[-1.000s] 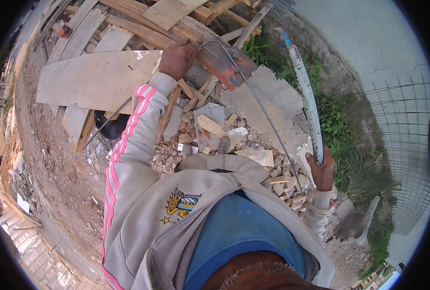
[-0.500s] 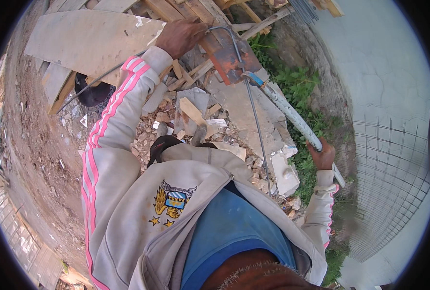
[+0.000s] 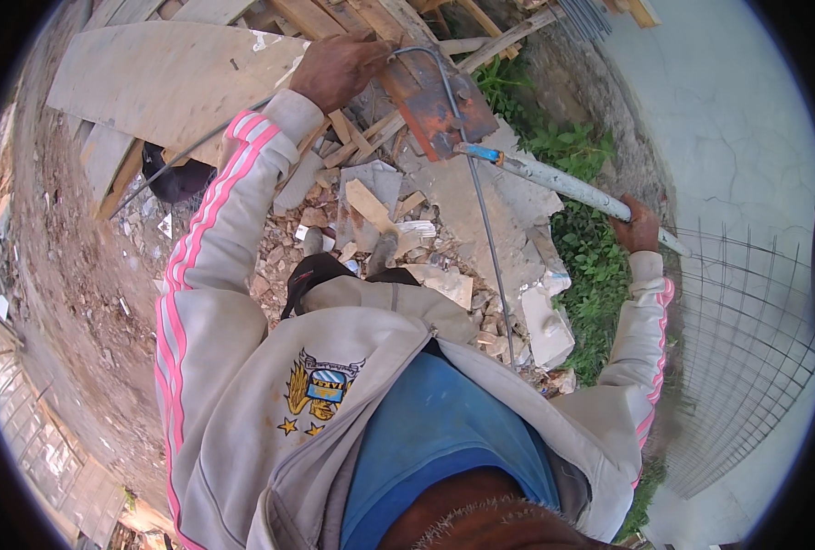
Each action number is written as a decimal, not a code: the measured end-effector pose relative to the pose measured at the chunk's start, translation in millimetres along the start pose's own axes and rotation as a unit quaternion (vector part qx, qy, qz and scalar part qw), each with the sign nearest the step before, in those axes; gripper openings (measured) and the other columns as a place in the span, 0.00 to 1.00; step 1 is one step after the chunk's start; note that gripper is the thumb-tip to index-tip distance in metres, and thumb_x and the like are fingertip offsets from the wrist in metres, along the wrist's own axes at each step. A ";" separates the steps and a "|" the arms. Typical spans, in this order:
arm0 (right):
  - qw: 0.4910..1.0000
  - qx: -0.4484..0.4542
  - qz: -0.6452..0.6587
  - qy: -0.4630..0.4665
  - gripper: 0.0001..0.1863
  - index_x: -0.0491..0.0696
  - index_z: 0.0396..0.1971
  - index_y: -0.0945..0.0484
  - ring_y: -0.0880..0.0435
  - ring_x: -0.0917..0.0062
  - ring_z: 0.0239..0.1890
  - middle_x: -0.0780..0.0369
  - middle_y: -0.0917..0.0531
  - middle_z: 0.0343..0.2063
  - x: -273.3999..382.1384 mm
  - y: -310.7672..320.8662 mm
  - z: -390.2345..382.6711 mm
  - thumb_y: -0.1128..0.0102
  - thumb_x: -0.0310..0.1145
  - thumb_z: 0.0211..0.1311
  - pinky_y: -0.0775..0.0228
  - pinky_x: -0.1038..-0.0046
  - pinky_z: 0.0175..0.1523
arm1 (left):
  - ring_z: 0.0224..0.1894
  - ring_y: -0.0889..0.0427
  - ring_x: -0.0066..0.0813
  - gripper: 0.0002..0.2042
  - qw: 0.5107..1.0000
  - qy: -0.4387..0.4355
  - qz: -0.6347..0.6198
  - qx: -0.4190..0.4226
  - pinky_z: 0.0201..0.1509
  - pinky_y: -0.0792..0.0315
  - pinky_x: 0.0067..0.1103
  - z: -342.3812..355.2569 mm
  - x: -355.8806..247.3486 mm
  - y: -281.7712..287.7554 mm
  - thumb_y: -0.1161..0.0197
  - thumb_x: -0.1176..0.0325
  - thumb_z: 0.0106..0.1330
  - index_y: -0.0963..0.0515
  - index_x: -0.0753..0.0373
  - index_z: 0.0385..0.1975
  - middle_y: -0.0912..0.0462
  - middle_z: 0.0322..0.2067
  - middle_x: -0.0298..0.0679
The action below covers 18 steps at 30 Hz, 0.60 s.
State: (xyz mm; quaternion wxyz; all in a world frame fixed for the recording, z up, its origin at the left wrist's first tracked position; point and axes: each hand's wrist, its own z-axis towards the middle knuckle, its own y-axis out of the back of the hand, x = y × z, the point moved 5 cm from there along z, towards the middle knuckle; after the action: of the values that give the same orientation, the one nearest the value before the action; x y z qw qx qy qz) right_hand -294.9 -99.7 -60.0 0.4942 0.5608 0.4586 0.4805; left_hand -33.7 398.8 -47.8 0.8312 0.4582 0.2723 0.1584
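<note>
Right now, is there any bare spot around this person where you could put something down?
Yes: the bare dirt on the left beside the large flat board, and the pale concrete beyond the weeds. Crowded: the rubble heap under the steel rod, between left hand and right hand.

A thin bent steel rod point(image 3: 481, 211) hooks over a rusty plate point(image 3: 435, 105), beside a grey pipe point(image 3: 563, 183).

I see dirt ground point(image 3: 77, 275) carrying a rubble heap point(image 3: 444, 229), stacked boards point(image 3: 169, 82), a rusty plate point(image 3: 430, 105) on the pile, weeds point(image 3: 591, 266) at right.
</note>
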 end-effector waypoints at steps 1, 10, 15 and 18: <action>1.000 0.000 -0.001 -0.004 0.17 0.49 0.37 0.20 0.17 0.52 0.34 0.53 0.16 0.28 0.4 -1.2 5.3 0.26 0.33 0.46 0.26 0.57 0.38 | 0.37 0.19 0.49 0.10 1.000 -0.001 0.002 0.000 0.40 0.24 0.38 -0.7 1.4 -0.9 0.37 0.66 0.64 0.20 0.63 0.41 0.20 0.35 0.46; 0.999 -0.033 -0.012 -0.036 0.18 0.48 0.37 0.19 0.16 0.51 0.34 0.52 0.16 0.28 5.1 -27.4 -28.6 0.26 0.35 0.44 0.24 0.56 0.39 | 0.37 0.19 0.49 0.10 1.000 0.005 -0.005 -0.006 0.41 0.24 0.39 0.2 1.8 0.6 0.36 0.66 0.63 0.19 0.61 0.42 0.19 0.35 0.47; 0.997 -0.058 -0.039 -0.035 0.21 0.48 0.41 0.18 0.15 0.52 0.32 0.51 0.16 0.26 6.4 -23.4 -36.1 0.27 0.36 0.43 0.24 0.55 0.39 | 0.36 0.18 0.50 0.10 1.000 0.014 -0.007 -0.002 0.40 0.24 0.39 2.3 6.0 -1.5 0.36 0.67 0.62 0.18 0.61 0.42 0.18 0.33 0.47; 0.996 -0.072 -0.036 -0.037 0.22 0.48 0.42 0.18 0.15 0.52 0.32 0.52 0.15 0.27 -5.0 -34.3 -49.5 0.26 0.37 0.43 0.24 0.55 0.40 | 0.36 0.18 0.50 0.10 1.000 0.014 -0.015 0.004 0.41 0.24 0.39 1.9 2.6 -3.2 0.37 0.67 0.63 0.18 0.59 0.42 0.18 0.33 0.47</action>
State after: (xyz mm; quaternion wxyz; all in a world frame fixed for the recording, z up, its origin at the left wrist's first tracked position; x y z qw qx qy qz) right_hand -345.9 -96.0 -92.1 0.5673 0.5240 0.4240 0.4731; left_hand -30.4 397.2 -50.6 0.8277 0.4554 0.2913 0.1507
